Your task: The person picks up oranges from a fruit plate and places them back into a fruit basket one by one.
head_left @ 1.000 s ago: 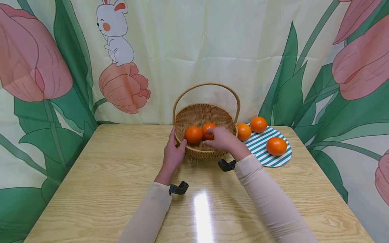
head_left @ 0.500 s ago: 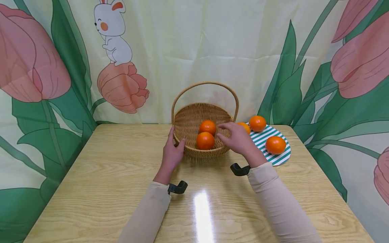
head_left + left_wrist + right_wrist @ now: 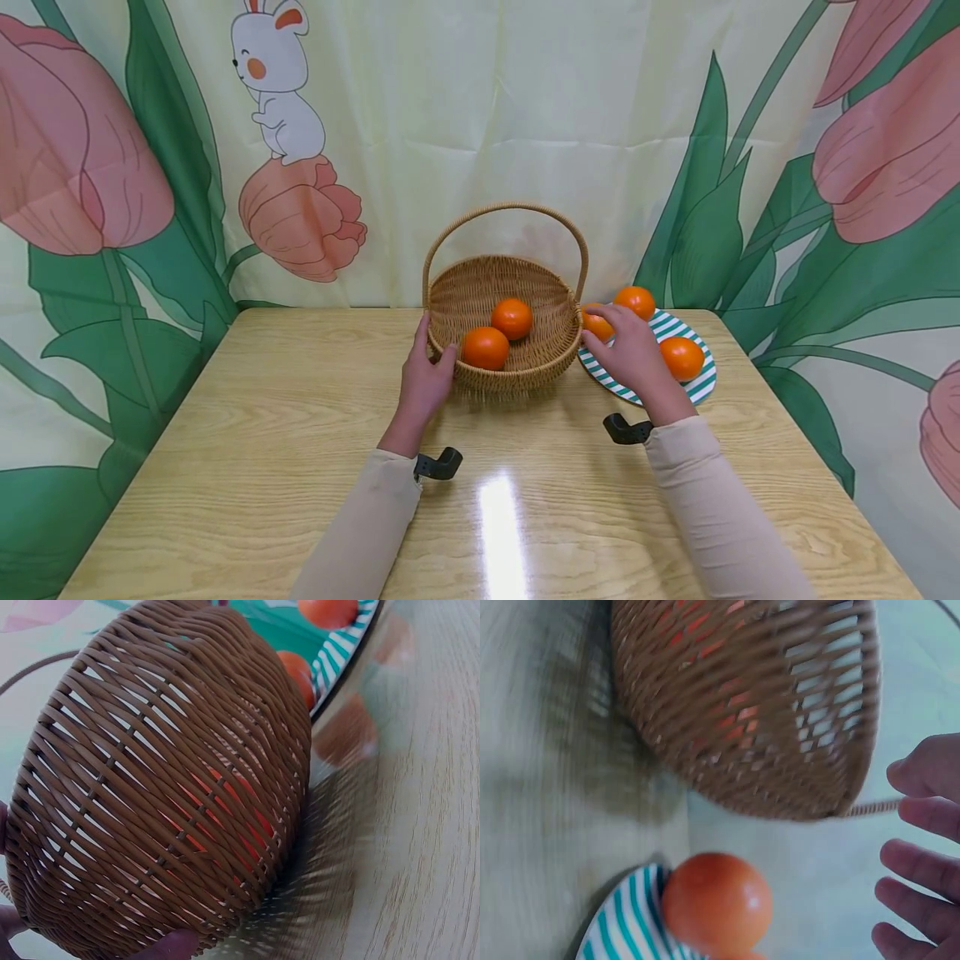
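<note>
A glossy light-wood table [image 3: 247, 467] stands before a cloth backdrop printed with pink tulips and a white rabbit [image 3: 279, 83]. The left hand [image 3: 424, 379] grips the near rim of the round wicker basket with a hoop handle [image 3: 517, 371] — two oranges lie inside. The right hand [image 3: 633, 354] hovers over the green-striped round plate [image 3: 701, 387], fingers spread and holding nothing, just beside the orange nearest the basket [image 3: 595, 324].

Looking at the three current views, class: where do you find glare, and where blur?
Head view: sharp, with a bright white glare streak on the table. Left wrist view: basket weave crisp, table beyond smeared. Right wrist view: basket and table motion-blurred; the orange softly defined.
</note>
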### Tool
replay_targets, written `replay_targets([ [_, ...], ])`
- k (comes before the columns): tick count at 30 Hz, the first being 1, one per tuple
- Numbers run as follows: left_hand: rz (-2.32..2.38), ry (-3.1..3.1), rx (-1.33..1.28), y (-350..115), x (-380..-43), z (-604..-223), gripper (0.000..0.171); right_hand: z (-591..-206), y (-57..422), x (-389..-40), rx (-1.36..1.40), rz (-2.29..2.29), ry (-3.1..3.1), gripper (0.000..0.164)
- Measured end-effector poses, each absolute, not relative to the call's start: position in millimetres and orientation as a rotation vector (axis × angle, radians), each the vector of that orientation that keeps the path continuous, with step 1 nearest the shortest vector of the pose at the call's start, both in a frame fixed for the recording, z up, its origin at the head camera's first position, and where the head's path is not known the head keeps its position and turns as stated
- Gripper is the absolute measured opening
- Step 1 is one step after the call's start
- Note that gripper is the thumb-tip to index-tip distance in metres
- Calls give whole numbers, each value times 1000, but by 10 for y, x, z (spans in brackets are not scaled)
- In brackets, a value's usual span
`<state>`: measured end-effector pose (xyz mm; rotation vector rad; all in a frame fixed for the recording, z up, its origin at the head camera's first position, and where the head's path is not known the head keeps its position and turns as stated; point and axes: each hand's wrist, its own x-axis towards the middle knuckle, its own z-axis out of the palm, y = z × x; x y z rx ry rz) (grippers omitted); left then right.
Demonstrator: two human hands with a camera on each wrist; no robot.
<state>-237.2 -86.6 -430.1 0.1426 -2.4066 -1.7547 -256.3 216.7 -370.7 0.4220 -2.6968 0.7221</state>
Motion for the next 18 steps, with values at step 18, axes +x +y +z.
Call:
replay_targets([
  [18, -1764, -2398, 140, -865, -2344, -4282, 73, -3891, 2714, -2560, 182, 612, -2788, 44],
])
